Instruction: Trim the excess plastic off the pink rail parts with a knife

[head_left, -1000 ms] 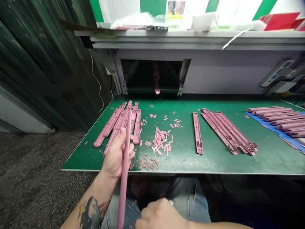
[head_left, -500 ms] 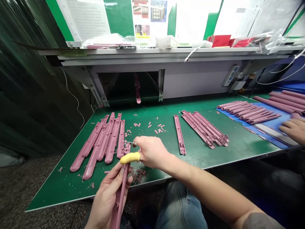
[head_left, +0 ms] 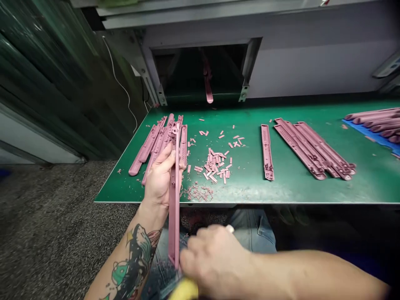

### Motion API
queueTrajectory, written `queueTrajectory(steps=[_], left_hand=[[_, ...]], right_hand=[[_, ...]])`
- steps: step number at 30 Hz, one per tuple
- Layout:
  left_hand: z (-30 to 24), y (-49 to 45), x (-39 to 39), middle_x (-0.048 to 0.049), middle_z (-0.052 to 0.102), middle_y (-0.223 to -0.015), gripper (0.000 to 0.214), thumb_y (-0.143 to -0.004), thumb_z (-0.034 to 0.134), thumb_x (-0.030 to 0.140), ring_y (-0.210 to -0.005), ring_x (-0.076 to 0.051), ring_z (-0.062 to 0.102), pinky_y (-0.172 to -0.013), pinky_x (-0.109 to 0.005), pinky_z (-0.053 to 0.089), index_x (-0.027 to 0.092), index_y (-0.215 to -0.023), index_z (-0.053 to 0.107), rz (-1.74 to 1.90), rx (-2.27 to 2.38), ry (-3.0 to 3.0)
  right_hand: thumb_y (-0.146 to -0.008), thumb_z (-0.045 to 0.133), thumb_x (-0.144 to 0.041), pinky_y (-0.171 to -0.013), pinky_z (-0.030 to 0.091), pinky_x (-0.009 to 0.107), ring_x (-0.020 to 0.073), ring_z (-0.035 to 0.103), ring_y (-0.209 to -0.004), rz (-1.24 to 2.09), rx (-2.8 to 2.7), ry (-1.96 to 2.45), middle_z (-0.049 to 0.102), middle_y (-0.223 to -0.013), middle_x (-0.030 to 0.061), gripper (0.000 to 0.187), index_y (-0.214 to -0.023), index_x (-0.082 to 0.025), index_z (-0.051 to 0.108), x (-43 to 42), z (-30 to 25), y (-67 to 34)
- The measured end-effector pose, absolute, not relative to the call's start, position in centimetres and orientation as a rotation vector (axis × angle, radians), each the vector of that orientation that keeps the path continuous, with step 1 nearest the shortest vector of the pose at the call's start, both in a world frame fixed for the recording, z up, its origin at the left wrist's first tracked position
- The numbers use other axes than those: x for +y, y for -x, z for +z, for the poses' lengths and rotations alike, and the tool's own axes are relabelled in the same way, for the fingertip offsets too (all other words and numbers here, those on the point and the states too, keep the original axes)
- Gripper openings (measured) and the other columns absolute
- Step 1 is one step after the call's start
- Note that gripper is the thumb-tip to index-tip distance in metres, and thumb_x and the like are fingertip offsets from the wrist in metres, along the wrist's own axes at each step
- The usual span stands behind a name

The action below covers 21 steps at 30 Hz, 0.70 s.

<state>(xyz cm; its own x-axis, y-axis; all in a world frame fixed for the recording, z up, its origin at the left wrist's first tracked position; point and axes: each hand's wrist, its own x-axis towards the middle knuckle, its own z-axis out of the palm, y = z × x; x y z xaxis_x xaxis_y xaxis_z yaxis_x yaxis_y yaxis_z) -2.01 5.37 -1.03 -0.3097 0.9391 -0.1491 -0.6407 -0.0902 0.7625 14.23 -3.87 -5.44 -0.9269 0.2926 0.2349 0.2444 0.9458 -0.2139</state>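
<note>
My left hand (head_left: pixel 161 177) is closed around a long pink plastic strip (head_left: pixel 174 216), hollow on one face and tilted with its near end low over my lap. At that near end is my right hand (head_left: pixel 215 258), blurred and curled into a fist, a yellow finger cover (head_left: pixel 185 289) on one finger. The pale end of a slim hand tool (head_left: pixel 230 228) sticks out of this fist; its tip is hidden. Behind my left hand lie several similar pink strips (head_left: pixel 153 146) on the green tabletop.
Small pink offcuts (head_left: pixel 215 164) and fine shavings (head_left: pixel 200 192) are scattered mid-table. A single strip (head_left: pixel 267 152) and a bundle of strips (head_left: pixel 312 148) lie to the right, with more pink pieces (head_left: pixel 381 121) on a blue sheet. Behind is a framed opening with another strip (head_left: pixel 208 89).
My right hand has moved from the strip's far end down to its near end. The held strip stands more upright in view. My head view has tipped down and left.
</note>
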Motion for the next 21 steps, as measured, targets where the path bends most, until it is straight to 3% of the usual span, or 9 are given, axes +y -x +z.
queueTrajectory(steps=[2, 4, 8, 11, 15, 21], left_hand=[[-0.7, 2.4, 5.7, 0.001, 0.061, -0.076, 0.019, -0.085, 0.054, 0.006, -0.06, -0.004, 0.06, -0.058, -0.014, 0.051, 0.016, -0.097, 0.066, 1.7, 0.876, -0.434], [-0.6, 2.2, 5.0, 0.0003, 0.061, -0.079, 0.02, -0.086, 0.052, 0.006, -0.059, -0.004, 0.059, -0.05, -0.012, 0.048, 0.016, -0.097, 0.065, 1.681, 0.858, -0.4], [-1.4, 0.2, 1.5, -0.002, 0.063, -0.085, 0.019, -0.086, 0.055, 0.011, -0.043, -0.002, 0.051, -0.029, -0.01, 0.034, 0.016, -0.103, 0.062, 1.536, 0.872, -0.319], [-2.3, -1.3, -1.1, 0.0027, 0.057, -0.062, 0.018, -0.09, 0.054, 0.018, -0.031, 0.0, 0.041, -0.03, -0.007, 0.031, 0.021, -0.105, 0.063, 1.45, 0.845, -0.296], [-2.5, -1.9, -2.6, 0.004, 0.055, -0.056, 0.015, -0.083, 0.067, 0.03, -0.031, 0.001, 0.043, -0.033, -0.006, 0.029, 0.028, -0.098, 0.067, 1.359, 0.753, -0.31], [-2.2, -1.5, -2.5, 0.0044, 0.055, -0.054, 0.041, -0.071, 0.077, 0.036, -0.03, -0.001, 0.043, -0.031, -0.007, 0.029, 0.031, -0.111, 0.067, 1.319, 0.835, -0.332]], right_hand=[[-0.08, 0.067, -0.039, -0.043, 0.015, 0.028, 0.0131, 0.044, -0.044, 0.316, -2.842, 0.283, 0.055, -0.056, -0.0039, 0.028, -0.068, -0.021, 0.049, -4.2, -6.4, -14.7], [-0.077, 0.067, -0.053, -0.044, 0.021, 0.026, 0.0127, 0.048, -0.047, 0.413, -2.717, 0.397, 0.056, -0.057, -0.0034, 0.037, -0.068, -0.02, 0.052, -2.2, -6.3, -15.1], [-0.081, 0.052, -0.07, -0.055, 0.034, 0.023, 0.0149, 0.058, -0.064, 0.464, -2.264, 0.93, 0.065, -0.076, 0.0029, 0.053, -0.091, -0.018, 0.061, 4.7, -3.0, -15.6], [-0.079, 0.052, -0.073, -0.059, 0.036, 0.024, 0.0174, 0.059, -0.07, 0.351, -2.188, 1.082, 0.066, -0.082, 0.0046, 0.058, -0.098, -0.019, 0.061, 7.5, -0.6, -15.7], [-0.076, 0.048, -0.078, -0.058, 0.033, 0.025, 0.0188, 0.06, -0.071, 0.245, -2.244, 1.138, 0.066, -0.08, 0.0042, 0.062, -0.092, -0.019, 0.061, 7.2, -0.1, -15.8], [-0.081, 0.044, -0.075, -0.049, 0.019, 0.025, 0.0143, 0.052, -0.058, 0.116, -2.36, 1.155, 0.061, -0.069, 0.0019, 0.057, -0.074, -0.019, 0.055, 6.1, 0.0, -16.1]])
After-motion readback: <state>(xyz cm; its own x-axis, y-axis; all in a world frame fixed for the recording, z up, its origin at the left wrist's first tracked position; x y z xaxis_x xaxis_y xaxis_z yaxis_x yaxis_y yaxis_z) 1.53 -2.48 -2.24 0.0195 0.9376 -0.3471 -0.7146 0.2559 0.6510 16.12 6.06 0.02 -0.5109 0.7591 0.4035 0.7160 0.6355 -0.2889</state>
